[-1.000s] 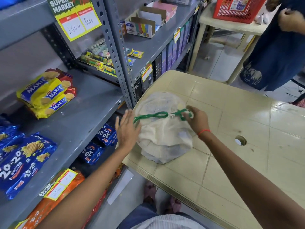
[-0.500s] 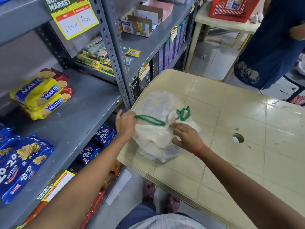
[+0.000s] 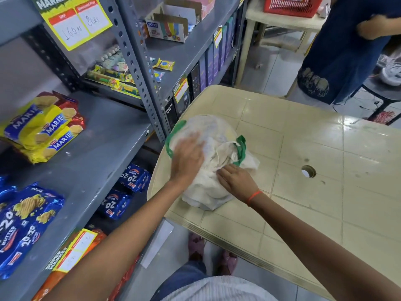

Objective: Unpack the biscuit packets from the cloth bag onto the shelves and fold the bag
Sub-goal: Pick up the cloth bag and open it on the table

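Left hand point(image 3: 187, 158) lies open, palm flat on the cloth bag point(image 3: 208, 190), fingers motion-blurred. Right hand point(image 3: 237, 181) rests at the bag's near-right edge, fingers almost straight, tips on the cloth; no pinch evident.

Change: one second ago both hands held the green handles stretched across the top of the bag. Half a second ago the left hand alone held a handle. Now neither hand holds one. One handle loop point(image 3: 173, 135) lies at the bag's left edge and the other point(image 3: 242, 148) stands up beside the right hand.

Judgement: the bag looks slack and empty and is being pressed flat. Unpacking appears done; folding is only starting, with no clean fold made yet.

Bag location: near-left corner of the beige table point(image 3: 314, 137), close to the edge.

Surroundings: the grey shelf point(image 3: 104, 137) on the left carries Marie packets point(image 3: 43, 127) and blue 20-20 packets point(image 3: 26, 222); more 20-20 packets point(image 3: 134, 177) sit on the level below. A yellow price card point(image 3: 73, 20) hangs above. A second person in dark blue point(image 3: 338, 61) stands beyond the table.
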`<state>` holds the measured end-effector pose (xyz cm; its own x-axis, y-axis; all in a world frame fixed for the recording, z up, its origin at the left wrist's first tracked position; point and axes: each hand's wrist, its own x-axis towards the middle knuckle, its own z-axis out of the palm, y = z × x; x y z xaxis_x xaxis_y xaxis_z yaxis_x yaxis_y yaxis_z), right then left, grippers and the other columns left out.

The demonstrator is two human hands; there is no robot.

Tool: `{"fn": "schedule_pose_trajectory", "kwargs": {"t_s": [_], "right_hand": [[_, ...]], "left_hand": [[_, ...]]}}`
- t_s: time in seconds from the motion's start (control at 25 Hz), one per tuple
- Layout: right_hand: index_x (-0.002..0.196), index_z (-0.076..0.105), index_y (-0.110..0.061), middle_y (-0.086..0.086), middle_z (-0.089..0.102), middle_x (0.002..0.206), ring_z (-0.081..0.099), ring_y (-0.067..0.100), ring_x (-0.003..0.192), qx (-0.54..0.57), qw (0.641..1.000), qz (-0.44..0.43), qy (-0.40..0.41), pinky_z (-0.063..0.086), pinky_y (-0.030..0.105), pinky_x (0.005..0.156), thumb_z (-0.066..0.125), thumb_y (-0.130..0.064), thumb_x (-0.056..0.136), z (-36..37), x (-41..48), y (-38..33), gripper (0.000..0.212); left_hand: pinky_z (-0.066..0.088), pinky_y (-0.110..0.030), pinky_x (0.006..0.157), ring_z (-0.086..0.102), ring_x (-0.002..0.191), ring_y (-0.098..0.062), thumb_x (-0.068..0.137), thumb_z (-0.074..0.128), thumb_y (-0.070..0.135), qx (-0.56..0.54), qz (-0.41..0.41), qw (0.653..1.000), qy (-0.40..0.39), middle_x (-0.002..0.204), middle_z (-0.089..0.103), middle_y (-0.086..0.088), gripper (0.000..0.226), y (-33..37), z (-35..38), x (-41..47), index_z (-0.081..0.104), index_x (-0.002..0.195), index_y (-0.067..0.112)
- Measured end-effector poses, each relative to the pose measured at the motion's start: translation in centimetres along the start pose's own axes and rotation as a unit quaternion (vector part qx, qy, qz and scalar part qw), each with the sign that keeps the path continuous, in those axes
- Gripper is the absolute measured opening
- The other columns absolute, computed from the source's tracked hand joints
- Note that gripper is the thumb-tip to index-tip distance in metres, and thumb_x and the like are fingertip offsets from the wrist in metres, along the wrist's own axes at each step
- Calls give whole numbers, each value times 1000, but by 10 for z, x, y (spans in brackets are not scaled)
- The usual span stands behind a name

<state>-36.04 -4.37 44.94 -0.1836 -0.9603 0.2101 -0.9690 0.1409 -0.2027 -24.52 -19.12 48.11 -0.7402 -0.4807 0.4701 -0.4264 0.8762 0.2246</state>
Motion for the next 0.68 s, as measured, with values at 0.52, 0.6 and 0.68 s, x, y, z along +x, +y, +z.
{"fn": "schedule_pose_trajectory", "kwargs": {"t_s": [0.52, 0.6, 0.68], "right_hand": [[141, 30, -14, 17, 36, 135, 55, 39, 105, 38, 961, 216, -170, 50, 42, 83, 73, -48, 63, -9, -21, 5, 96], [147, 14, -14, 16, 32, 138, 46, 38, 113, -4, 948, 233, -219, 48, 44, 91, 70, -47, 64, -9, -35, 11, 105], [147, 14, -8, 17, 31, 142, 40, 39, 119, -46, 941, 232, -243, 44, 45, 99, 68, -45, 67, -10, -40, 13, 103]], "left_hand": [[42, -37, 72, 51, 99, -29, 85, 50, 11, 20, -27, 948, -318, 104, 52, -8, 9, -21, 3, 46, 55, 93, 9], [50, -38, 86, 47, 111, -29, 85, 59, 12, 136, 15, 944, -299, 124, 49, -10, 34, -53, -7, 64, 55, 119, 15], [44, -41, 93, 41, 118, -31, 83, 61, 8, 191, 24, 926, -324, 137, 39, -10, 60, -70, -17, 74, 40, 136, 25]]}}
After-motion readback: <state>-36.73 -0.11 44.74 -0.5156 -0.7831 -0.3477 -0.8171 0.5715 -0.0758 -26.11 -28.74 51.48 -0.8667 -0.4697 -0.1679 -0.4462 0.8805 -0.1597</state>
